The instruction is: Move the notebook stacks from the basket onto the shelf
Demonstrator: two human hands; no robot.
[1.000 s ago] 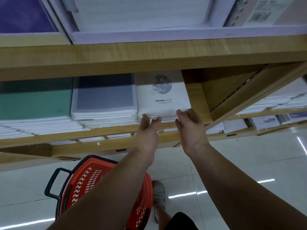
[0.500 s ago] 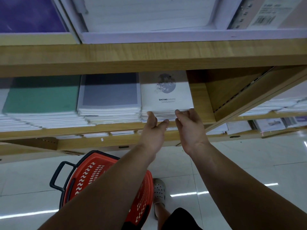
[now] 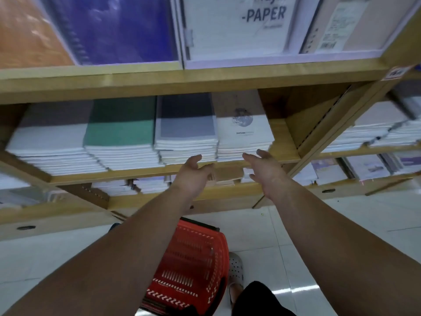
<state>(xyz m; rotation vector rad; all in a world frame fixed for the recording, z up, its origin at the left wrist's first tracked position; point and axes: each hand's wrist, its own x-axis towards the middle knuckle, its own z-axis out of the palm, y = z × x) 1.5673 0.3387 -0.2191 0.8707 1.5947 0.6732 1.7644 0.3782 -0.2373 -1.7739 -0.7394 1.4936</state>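
A stack of white notebooks with a round planet print lies at the right end of the middle wooden shelf. My left hand hovers just in front of the shelf's edge, fingers relaxed and empty. My right hand is held out beside it with loose fingers, close to the stack's front edge but apart from it. The red basket stands on the floor below, partly hidden by my left forearm; its inside cannot be seen.
Grey, green and white notebook stacks fill the shelf to the left. Large pads stand on the shelf above. More stacks lie on the unit to the right. A shoe is beside the basket on the tiled floor.
Both hands have let go of the white stack's front edge and drawn back and apart. The view has shifted, so more of the upper shelf shows.
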